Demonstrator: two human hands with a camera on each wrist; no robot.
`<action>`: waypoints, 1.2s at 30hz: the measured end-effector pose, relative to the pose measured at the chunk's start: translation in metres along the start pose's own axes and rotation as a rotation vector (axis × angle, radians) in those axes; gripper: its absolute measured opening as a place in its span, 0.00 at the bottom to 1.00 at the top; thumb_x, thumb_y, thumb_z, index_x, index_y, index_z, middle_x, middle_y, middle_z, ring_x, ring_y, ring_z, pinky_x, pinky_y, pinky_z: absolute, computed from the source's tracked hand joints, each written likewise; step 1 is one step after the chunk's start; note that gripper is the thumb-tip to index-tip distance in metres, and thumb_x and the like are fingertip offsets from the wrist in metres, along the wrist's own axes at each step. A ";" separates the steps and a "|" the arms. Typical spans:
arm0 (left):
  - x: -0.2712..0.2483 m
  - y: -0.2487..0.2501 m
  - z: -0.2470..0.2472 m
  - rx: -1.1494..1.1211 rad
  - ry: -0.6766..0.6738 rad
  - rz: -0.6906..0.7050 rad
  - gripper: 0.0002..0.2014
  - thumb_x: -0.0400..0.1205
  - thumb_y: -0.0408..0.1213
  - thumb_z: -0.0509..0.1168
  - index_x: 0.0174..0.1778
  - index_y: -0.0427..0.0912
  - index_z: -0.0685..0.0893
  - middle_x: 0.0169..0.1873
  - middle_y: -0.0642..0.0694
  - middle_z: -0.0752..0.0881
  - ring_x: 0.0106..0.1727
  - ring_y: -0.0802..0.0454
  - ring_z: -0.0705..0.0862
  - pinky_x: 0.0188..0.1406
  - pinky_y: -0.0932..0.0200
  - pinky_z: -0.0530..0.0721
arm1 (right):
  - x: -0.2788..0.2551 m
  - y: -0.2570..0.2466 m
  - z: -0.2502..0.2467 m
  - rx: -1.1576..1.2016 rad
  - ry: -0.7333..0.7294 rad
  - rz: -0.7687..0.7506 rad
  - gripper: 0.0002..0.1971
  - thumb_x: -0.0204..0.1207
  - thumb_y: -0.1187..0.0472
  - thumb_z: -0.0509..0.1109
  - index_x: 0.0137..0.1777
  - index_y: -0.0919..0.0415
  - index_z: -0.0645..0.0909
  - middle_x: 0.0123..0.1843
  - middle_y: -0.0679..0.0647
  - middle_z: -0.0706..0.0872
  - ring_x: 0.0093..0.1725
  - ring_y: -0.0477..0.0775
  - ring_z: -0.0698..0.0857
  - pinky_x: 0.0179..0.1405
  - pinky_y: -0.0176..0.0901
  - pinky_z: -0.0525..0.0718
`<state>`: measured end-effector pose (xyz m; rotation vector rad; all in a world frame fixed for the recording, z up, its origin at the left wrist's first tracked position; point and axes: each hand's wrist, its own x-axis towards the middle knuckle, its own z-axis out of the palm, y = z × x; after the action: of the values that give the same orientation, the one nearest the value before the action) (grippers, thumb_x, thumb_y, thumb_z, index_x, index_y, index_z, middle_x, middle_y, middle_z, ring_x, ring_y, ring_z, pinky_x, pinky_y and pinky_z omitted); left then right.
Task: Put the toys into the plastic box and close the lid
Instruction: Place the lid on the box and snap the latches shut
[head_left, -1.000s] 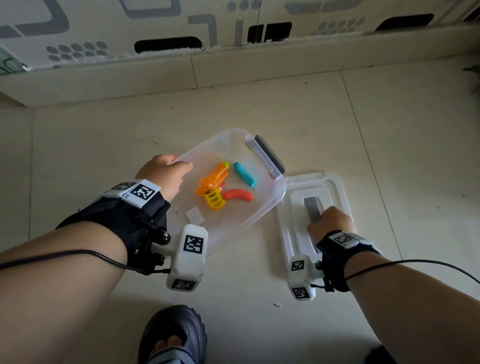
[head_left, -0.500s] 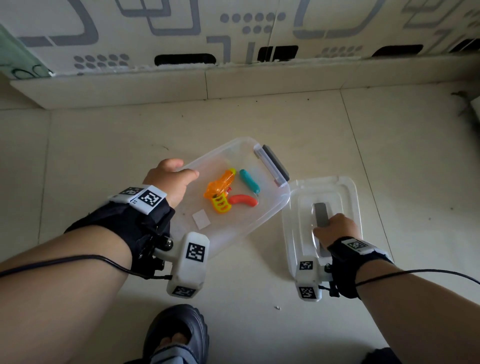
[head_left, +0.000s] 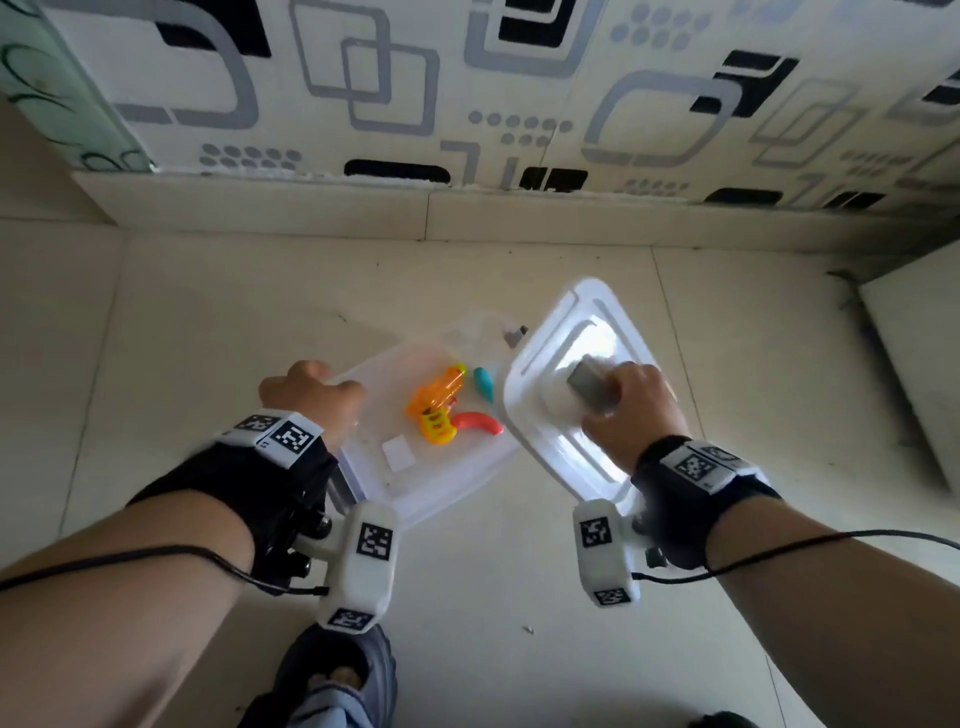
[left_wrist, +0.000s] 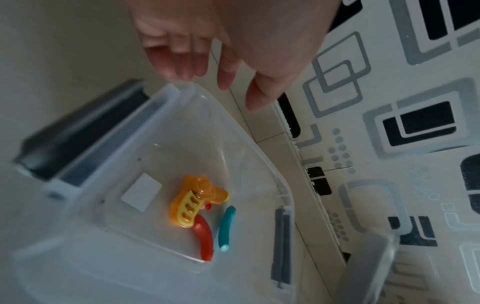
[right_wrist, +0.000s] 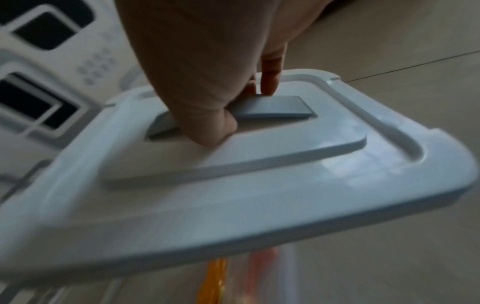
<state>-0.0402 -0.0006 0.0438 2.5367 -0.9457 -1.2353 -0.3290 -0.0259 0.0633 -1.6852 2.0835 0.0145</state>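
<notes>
Since the earlier frame, translucent white plastic lid (head_left: 571, 410) has left the floor: the right hand (head_left: 631, 410) now carries it tilted, at centre right of the head view, its near-left edge overlapping the right rim of the clear plastic storage box (head_left: 441, 483). Grip: fingers curled round the grey handle bar (right_wrist: 272, 108) on the lid top, thumb tucked under; wrist view confirms it, though motion-blurred.

Left hand (head_left: 311, 400) sits at the box's left rim, frame centre left. In its wrist view the fingers (left_wrist: 182, 59) hang fairly straight just above the rim corner; touching or not, cannot tell. No firm clasp visible.

Toys all lie on the box floor, mid-frame: orange translucent toy pistol with yellow grip (left_wrist: 194, 199), red curved tube (left_wrist: 203, 238), teal curved tube (left_wrist: 226, 226). A white rectangular label (left_wrist: 141, 194) lies on the box floor beside them. Loading looks done; lid placement remains.

Risks, as judged:
- Lid arrives rotated and tilted against the box outline; if it is lowered like that, one corner may catch and the rest ride up.
- Box only lightly steadied; a sideways knock from the lid could skid it across the smooth tile floor (head_left: 519, 571).
- Grey side latch (left_wrist: 280, 246) looks folded against the rim; the lid could trap it.
</notes>
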 end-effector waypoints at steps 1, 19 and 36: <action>0.001 -0.004 -0.002 -0.002 0.002 -0.006 0.30 0.74 0.49 0.62 0.75 0.50 0.72 0.73 0.36 0.73 0.60 0.33 0.82 0.61 0.51 0.77 | 0.000 -0.013 -0.001 -0.037 -0.018 -0.064 0.18 0.64 0.60 0.70 0.55 0.57 0.77 0.57 0.56 0.77 0.57 0.61 0.79 0.59 0.53 0.80; 0.004 -0.043 0.000 -0.448 -0.300 -0.235 0.27 0.81 0.62 0.50 0.52 0.40 0.76 0.53 0.35 0.84 0.58 0.35 0.84 0.57 0.36 0.83 | -0.010 -0.120 0.049 -0.454 -0.266 -0.605 0.25 0.66 0.71 0.58 0.63 0.52 0.76 0.60 0.54 0.75 0.62 0.58 0.74 0.68 0.50 0.68; 0.012 -0.053 0.004 -0.361 -0.337 -0.143 0.03 0.77 0.33 0.66 0.43 0.37 0.80 0.42 0.37 0.85 0.48 0.41 0.84 0.57 0.43 0.85 | 0.002 -0.090 0.050 -0.174 -0.127 -0.257 0.28 0.72 0.46 0.64 0.72 0.51 0.69 0.72 0.52 0.70 0.73 0.57 0.67 0.73 0.52 0.66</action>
<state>-0.0124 0.0343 0.0116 2.1843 -0.5348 -1.7352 -0.2287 -0.0359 0.0424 -1.9898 1.8056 0.2218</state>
